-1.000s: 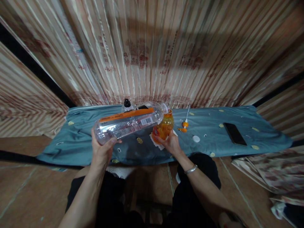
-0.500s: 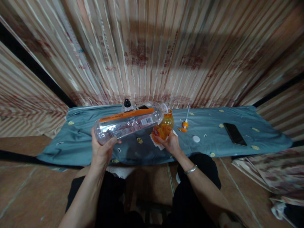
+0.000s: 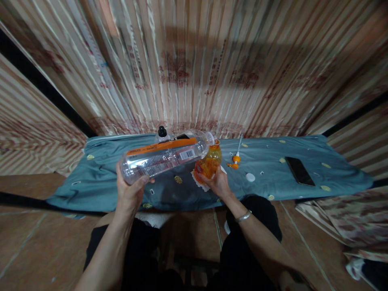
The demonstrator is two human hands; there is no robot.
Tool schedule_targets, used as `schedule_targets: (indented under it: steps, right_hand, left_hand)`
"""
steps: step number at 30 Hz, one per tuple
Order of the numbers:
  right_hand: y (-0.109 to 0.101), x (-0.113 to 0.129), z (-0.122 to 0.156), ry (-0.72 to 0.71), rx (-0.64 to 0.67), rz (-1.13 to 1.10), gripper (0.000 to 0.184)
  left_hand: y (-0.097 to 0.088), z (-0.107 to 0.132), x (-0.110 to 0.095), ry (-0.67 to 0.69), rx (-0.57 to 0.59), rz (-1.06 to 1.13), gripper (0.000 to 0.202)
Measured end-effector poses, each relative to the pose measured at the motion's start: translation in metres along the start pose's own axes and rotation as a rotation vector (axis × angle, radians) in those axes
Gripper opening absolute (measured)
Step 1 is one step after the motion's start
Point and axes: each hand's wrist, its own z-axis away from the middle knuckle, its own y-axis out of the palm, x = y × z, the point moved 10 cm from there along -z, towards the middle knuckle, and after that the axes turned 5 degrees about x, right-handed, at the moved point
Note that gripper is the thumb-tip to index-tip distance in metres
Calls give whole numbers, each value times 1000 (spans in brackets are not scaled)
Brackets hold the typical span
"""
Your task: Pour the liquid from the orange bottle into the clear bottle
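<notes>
While the left hand (image 3: 130,190) grips the clear bottle (image 3: 163,157) near its base, tilted seemingly to align mouths, the right hand (image 3: 217,182) clasps the amber bottle (image 3: 214,155), probably for steadiness (white scalloped mat (image 3: 200,185) below).

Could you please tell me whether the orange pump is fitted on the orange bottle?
No, the orange pump lies on the blue cloth, to the right of the orange bottle that the right hand holds.

Head-height view, forward and down.
</notes>
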Motion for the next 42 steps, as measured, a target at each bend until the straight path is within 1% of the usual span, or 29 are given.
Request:
schedule_targets:
  steps: [10, 19, 35, 42]
  right_hand:
    - [0, 0, -1, -11, 4, 15, 80]
    - [1, 0, -1, 1, 9, 22, 82]
    - [1, -2, -1, -8, -14, 3, 83]
    - [2, -2, -1, -8, 8, -10, 83]
  left_hand:
    - [0, 0, 0, 9, 16, -13, 92]
    - [-1, 0, 0, -6, -6, 11, 94]
    - [1, 0, -1, 2, 7, 4, 94]
    - [1, 1, -1, -1, -4, 1, 93]
